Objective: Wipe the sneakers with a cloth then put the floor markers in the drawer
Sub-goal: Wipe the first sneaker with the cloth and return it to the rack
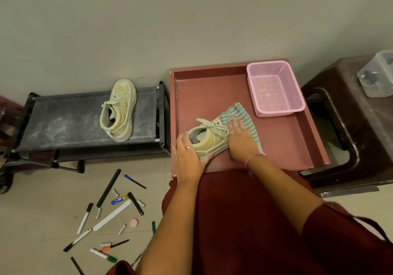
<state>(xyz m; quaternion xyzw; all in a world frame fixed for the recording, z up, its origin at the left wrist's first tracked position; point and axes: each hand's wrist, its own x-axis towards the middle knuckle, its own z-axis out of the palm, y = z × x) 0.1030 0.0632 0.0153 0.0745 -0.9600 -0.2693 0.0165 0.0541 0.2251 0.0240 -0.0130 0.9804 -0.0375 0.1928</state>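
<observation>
Two sneakers show. One sneaker (209, 139) lies in the reddish drawer (282, 143), near its left side, long axis slanting from near-left to far-right; its toe is hidden under the striped cloth (242, 113) and its heel under the left hand (189, 158), whose fingers curl round the heel. The right hand (240, 139) presses the cloth onto the toe with straight fingers held close together. A pink basket (274, 87) sits in the drawer's far right corner. The second sneaker (119, 110) stands on the dusty black rack (63, 121), toe pointing far. Markers (85, 218) lie scattered on the floor near left, some cut off by the arm and frame edge.
</observation>
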